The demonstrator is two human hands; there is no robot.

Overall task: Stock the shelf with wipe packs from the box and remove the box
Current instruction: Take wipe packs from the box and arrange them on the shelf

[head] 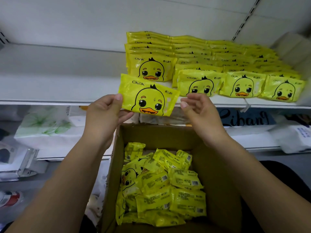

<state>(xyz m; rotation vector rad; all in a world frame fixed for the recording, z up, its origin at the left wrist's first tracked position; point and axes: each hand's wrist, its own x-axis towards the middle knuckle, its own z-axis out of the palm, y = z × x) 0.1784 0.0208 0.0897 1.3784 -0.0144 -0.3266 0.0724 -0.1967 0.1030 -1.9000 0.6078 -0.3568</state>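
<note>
- While the left hand [104,113] pinches a wipe pack [148,96] by its near-side edge, thumb on the printed face and fingers underneath, the pack is held face-up with the duck upright. This is probably so that it matches the stocked packs [202,64] already facing outward.
- The held pack hovers just above the front lip of the shelf [58,84], directly beyond both hands. It sits in front of the leftmost column of stocked packs, which looks like the slot it is meant for.
- The stocked packs stand in leaning rows further out from the hands, mostly beyond the right hand [200,110]. The shelf stretch beyond the left hand carries none.
- The right hand is loosely curled and holds nothing. Its thumb and fingertips sit just beside the pack's other edge, and contact cannot be confirmed. It seems poised to steady or square the pack.
- The box [217,165] sits open below and between the forearms, within easy reach. Many loose packs [168,187] are jumbled inside, most back-side up, so stocking is far from finished and removing the box is not yet due.
</note>
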